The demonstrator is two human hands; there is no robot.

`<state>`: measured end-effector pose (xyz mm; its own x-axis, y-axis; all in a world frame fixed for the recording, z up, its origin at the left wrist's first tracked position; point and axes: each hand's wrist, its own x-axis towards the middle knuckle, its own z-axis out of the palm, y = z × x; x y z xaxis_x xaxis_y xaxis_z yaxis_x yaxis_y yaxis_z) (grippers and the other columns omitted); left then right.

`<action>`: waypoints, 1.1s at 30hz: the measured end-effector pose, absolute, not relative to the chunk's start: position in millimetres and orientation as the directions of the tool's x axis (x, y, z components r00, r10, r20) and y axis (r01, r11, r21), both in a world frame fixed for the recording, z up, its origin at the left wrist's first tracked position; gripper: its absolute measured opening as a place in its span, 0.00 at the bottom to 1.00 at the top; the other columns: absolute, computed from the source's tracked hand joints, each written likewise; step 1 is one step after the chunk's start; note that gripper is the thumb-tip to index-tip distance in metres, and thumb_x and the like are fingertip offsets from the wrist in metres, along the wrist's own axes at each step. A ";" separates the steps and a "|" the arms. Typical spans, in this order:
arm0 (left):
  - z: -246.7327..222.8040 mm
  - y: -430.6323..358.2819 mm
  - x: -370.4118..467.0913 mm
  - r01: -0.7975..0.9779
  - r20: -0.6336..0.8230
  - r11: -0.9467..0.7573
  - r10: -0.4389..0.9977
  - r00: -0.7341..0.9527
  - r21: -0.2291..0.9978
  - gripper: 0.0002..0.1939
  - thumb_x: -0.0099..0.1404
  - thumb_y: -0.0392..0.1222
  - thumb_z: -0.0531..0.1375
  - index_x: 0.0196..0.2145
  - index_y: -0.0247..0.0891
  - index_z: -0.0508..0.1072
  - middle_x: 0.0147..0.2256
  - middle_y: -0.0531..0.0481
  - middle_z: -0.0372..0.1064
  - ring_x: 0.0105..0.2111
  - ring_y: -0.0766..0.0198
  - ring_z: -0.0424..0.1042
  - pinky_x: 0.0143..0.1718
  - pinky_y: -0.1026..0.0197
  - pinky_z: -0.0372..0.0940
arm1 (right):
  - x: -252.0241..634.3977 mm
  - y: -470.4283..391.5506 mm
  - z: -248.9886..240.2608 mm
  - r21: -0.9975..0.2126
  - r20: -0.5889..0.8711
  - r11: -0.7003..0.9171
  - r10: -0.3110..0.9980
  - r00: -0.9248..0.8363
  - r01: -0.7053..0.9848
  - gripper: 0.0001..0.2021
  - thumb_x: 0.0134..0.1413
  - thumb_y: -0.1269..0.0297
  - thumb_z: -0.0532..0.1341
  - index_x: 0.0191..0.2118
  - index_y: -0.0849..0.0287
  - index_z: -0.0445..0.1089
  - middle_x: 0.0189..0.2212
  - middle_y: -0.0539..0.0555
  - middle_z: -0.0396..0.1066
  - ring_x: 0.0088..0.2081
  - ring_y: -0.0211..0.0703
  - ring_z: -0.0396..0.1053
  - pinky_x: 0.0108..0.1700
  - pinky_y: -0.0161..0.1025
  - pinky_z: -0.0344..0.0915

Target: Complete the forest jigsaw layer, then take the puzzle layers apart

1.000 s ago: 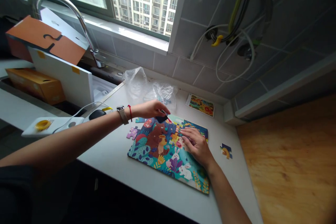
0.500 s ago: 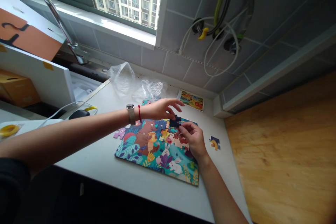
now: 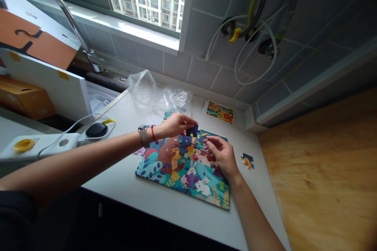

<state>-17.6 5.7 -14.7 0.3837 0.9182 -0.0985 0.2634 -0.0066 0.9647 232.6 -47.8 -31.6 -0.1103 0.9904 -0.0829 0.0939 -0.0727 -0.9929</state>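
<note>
A colourful animal jigsaw puzzle [image 3: 179, 172] lies on the white counter, many of its pieces joined. My left hand [image 3: 176, 124] pinches a dark blue puzzle piece [image 3: 193, 130] above the puzzle's far side. Close on its right is my right hand [image 3: 220, 152], fingers curled and slightly apart over the puzzle's right part, with nothing visible in them. A loose puzzle piece [image 3: 247, 161], dark blue with an orange shape, rests to the right of the board. Behind my left wrist, more pieces are partly hidden.
Crumpled clear plastic bags [image 3: 144, 88] lie at the back, and a small picture card [image 3: 218, 112] by the wall. On the left are a power strip [image 3: 44, 145], a black round-cornered device [image 3: 96, 130] and a faucet [image 3: 66, 11]. A wooden panel [image 3: 318, 168] borders the right.
The dark piece, between both hands before, is now in my left hand alone. My right hand has let go of it and its fingers have parted. The view has shifted slightly.
</note>
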 end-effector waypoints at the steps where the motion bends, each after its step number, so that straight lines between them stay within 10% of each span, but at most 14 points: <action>1: -11.8 10.7 -25.8 0.296 -0.109 -0.014 0.913 0.394 0.955 0.19 0.68 0.45 0.63 0.52 0.35 0.83 0.40 0.43 0.83 0.30 0.65 0.78 0.30 0.64 0.75 | 234.1 -46.7 -32.4 -0.992 -0.083 -0.072 0.992 -0.099 0.103 0.25 0.46 0.42 0.76 0.41 0.58 0.80 0.39 0.59 0.83 0.30 0.45 0.78 0.25 0.37 0.75; 33: -29.6 54.3 -120.2 0.648 -0.074 -0.148 0.950 0.303 0.747 0.14 0.61 0.42 0.64 0.42 0.35 0.86 0.37 0.43 0.83 0.37 0.58 0.80 0.40 0.61 0.73 | 258.0 -30.0 -35.1 -0.989 -0.040 -0.011 0.979 0.200 -0.145 0.19 0.41 0.52 0.79 0.37 0.56 0.81 0.27 0.50 0.78 0.26 0.36 0.72 0.28 0.32 0.71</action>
